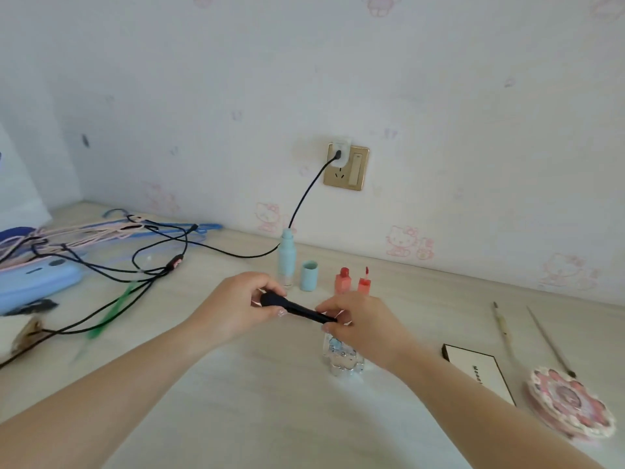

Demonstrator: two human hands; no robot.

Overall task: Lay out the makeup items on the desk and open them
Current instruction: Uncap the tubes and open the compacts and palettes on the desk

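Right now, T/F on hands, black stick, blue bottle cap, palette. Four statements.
1. Both hands hold the black stick. True: left hand grips the thick end, right hand the thin end.
2. The blue bottle wears its cap. False: the blue cap stands beside it.
3. The round pink palette lies at left. False: it lies at right.
4. A black cable is plugged into the wall socket. True.

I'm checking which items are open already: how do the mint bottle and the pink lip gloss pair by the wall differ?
The mint bottle is taller than the pink lip gloss tube. The bottle's cap is a plain mint cylinder standing to its right; the gloss's cap carries a wand pointing up. The bottle is mint with a clear base, while the gloss is coral pink. Both stand upright, uncapped, caps beside them.
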